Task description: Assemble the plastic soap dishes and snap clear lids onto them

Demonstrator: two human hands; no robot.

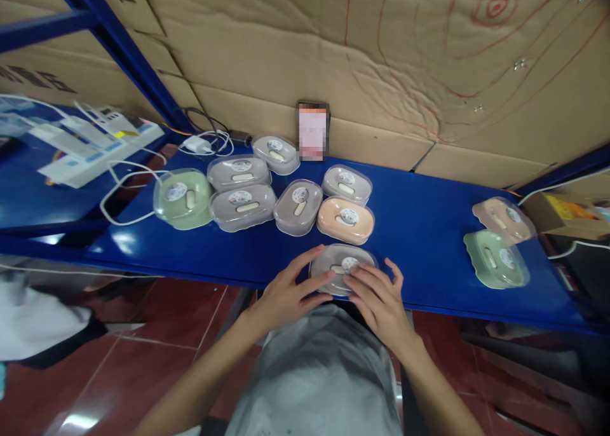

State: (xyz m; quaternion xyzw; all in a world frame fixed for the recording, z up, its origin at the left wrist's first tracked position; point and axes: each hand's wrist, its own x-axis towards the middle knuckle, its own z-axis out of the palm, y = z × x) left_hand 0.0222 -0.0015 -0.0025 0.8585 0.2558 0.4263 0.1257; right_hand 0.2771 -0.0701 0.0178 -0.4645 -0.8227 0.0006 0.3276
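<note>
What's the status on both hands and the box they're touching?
Left hand, open, on the left of the grey box; right hand, open, over its right. Grey box at the front edge of the table. Orange box close behind it.

Across your worktop
Seven boxes spread leftward behind your front-edge box; two boxes sit far right.

Boxes look glossy plastic, the cardboard matt.
</note>
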